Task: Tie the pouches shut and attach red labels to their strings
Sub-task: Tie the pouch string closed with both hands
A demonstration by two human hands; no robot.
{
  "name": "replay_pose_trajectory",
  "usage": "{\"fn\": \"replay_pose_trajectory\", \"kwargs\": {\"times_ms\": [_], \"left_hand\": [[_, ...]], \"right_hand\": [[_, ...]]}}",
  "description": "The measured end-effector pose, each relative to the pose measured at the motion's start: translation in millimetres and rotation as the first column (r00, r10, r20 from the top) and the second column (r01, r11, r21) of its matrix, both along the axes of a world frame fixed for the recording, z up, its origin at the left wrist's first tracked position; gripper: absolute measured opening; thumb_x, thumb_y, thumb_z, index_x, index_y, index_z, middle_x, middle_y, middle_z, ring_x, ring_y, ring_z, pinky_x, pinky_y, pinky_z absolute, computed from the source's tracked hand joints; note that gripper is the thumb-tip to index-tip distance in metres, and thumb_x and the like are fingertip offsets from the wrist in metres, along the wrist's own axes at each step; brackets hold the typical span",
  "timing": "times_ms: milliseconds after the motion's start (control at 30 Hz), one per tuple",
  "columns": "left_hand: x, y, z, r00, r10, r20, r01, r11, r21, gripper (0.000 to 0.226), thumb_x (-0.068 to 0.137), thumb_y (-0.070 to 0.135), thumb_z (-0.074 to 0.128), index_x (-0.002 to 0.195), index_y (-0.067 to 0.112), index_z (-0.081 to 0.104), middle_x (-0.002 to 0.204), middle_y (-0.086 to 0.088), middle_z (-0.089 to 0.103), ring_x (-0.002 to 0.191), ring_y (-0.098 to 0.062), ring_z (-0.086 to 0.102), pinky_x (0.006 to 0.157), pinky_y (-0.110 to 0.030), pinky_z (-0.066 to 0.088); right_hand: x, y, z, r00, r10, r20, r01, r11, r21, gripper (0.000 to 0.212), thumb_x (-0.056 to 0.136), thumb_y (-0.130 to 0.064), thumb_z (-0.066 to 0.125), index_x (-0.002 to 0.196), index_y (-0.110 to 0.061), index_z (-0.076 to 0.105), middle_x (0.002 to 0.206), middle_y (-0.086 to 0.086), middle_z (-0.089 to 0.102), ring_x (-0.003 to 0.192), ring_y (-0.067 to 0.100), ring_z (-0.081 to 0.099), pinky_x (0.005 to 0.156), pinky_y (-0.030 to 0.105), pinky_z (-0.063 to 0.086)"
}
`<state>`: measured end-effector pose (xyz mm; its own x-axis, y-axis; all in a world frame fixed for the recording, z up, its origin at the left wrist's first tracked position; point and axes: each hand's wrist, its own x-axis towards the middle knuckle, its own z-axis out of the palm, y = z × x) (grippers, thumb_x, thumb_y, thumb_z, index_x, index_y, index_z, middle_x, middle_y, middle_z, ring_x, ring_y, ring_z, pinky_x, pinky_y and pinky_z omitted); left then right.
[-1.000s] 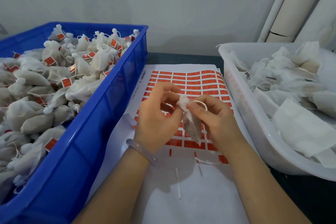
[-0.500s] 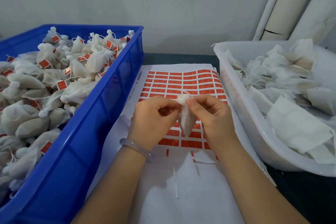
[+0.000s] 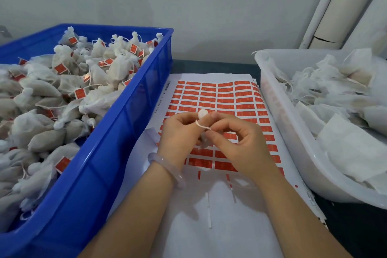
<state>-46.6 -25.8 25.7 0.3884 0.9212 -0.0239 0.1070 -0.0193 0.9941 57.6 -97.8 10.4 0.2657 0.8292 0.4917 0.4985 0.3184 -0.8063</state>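
A small white pouch [image 3: 202, 113] sits between my two hands over the label sheet; only its gathered top shows above the fingers. My left hand [image 3: 180, 136] grips the pouch's neck. My right hand [image 3: 240, 142] pinches the white string [image 3: 201, 126], which runs across the neck of the pouch. The sheet of red labels [image 3: 217, 98] lies flat on the table under both hands; its lower rows are partly peeled off.
A blue crate [image 3: 125, 123] on the left holds several tied pouches with red labels. A white tub [image 3: 293, 148] on the right holds several flat, untied pouches. White pipes [image 3: 326, 6] lean in the back right corner. Loose backing strips [image 3: 209, 213] lie on the sheet near me.
My hands have closed together round the pouch, hiding its hanging body. The string now lies drawn across the neck, where a loose loop stood a second ago.
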Motion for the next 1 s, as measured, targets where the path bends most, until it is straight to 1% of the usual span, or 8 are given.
{"fn": "replay_pose_trajectory", "kwargs": {"times_ms": [167, 267, 367, 500, 700, 800, 900, 1000], "left_hand": [[-1.9, -1.9, -1.1, 0.989, -0.04, 0.139, 0.032, 0.998, 0.061, 0.003, 0.081, 0.024, 0.067, 0.081, 0.023, 0.064, 0.064, 0.012, 0.067, 0.061, -0.007, 0.067, 0.051, -0.013, 0.048], [-2.5, -4.0, -1.2, 0.979, -0.038, 0.199, 0.019, 0.995, 0.097, 0.006, 0.084, 0.018, 0.066, 0.086, 0.023, 0.067, 0.069, 0.012, 0.069, 0.065, -0.006, 0.067, 0.052, -0.013, 0.048], [-2.7, -5.2, -1.3, 0.981, -0.03, 0.19, -0.002, 0.986, 0.166, 0.009, 0.083, 0.02, 0.066, 0.087, 0.028, 0.07, 0.072, 0.017, 0.07, 0.068, 0.0, 0.067, 0.052, -0.009, 0.047], [-1.5, -5.7, 0.1, 0.978, -0.126, 0.164, 0.093, 0.976, 0.197, 0.013, 0.083, 0.022, 0.065, 0.079, 0.034, 0.068, 0.07, 0.019, 0.069, 0.067, 0.001, 0.067, 0.053, -0.008, 0.047], [-3.5, 1.9, -1.0, 0.965, -0.211, 0.159, 0.192, 0.973, 0.124, 0.01, 0.082, 0.011, 0.066, 0.079, 0.02, 0.067, 0.073, 0.005, 0.07, 0.07, -0.014, 0.069, 0.06, -0.016, 0.052], [-1.6, -1.8, -1.0, 0.972, -0.217, 0.094, 0.199, 0.964, 0.177, 0.009, 0.073, 0.021, 0.074, 0.075, 0.02, 0.065, 0.065, 0.011, 0.068, 0.062, -0.007, 0.067, 0.053, -0.012, 0.049], [-0.9, -3.5, -0.5, 0.972, -0.211, 0.106, 0.182, 0.956, 0.23, 0.023, 0.062, 0.037, 0.071, 0.08, 0.023, 0.066, 0.07, 0.012, 0.07, 0.064, -0.008, 0.069, 0.055, -0.013, 0.05], [-1.6, -3.9, 0.8, 0.968, -0.229, 0.106, 0.195, 0.945, 0.262, 0.024, 0.061, 0.04, 0.069, 0.079, 0.024, 0.067, 0.071, 0.011, 0.07, 0.064, -0.01, 0.069, 0.055, -0.014, 0.051]], "right_hand": [[-1.9, 0.0, 0.7, 0.999, 0.017, -0.033, -0.016, 0.999, 0.044, 0.012, 0.08, -0.023, 0.064, 0.081, -0.035, 0.064, 0.088, -0.026, 0.066, 0.089, 0.004, 0.062, 0.075, 0.011, 0.049], [0.0, -0.2, 2.6, 0.997, 0.017, -0.078, -0.011, 0.998, 0.068, 0.017, 0.083, -0.016, 0.065, 0.082, -0.033, 0.064, 0.089, -0.024, 0.066, 0.09, 0.004, 0.062, 0.072, 0.01, 0.049], [3.7, -0.1, 4.2, 0.99, -0.027, -0.136, 0.032, 0.999, 0.038, 0.019, 0.085, -0.016, 0.065, 0.077, -0.033, 0.062, 0.082, -0.021, 0.064, 0.084, 0.002, 0.062, 0.066, 0.007, 0.048], [6.7, 0.2, 3.4, 0.972, -0.051, -0.229, 0.054, 0.999, 0.008, 0.015, 0.085, -0.018, 0.064, 0.079, -0.031, 0.061, 0.075, -0.025, 0.065, 0.082, -0.002, 0.062, 0.063, 0.004, 0.046], [8.3, 0.6, 3.2, 0.949, -0.088, -0.302, 0.094, 0.996, 0.005, 0.017, 0.086, -0.016, 0.062, 0.076, -0.03, 0.061, 0.076, -0.017, 0.066, 0.079, 0.001, 0.064, 0.061, 0.006, 0.047], [8.9, 1.0, 3.0, 0.947, -0.11, -0.303, 0.114, 0.993, -0.004, 0.016, 0.087, -0.019, 0.062, 0.076, -0.031, 0.061, 0.078, -0.017, 0.066, 0.081, 0.002, 0.064, 0.061, 0.007, 0.048], [9.5, 0.1, 3.9, 0.947, -0.112, -0.301, 0.115, 0.993, -0.006, 0.015, 0.087, -0.02, 0.062, 0.077, -0.031, 0.061, 0.076, -0.021, 0.066, 0.081, -0.001, 0.064, 0.06, 0.006, 0.048], [8.6, -0.5, 4.2, 0.948, -0.089, -0.304, 0.095, 0.996, 0.004, 0.015, 0.086, -0.019, 0.062, 0.076, -0.031, 0.061, 0.073, -0.024, 0.065, 0.08, -0.003, 0.063, 0.059, 0.006, 0.047]]}}
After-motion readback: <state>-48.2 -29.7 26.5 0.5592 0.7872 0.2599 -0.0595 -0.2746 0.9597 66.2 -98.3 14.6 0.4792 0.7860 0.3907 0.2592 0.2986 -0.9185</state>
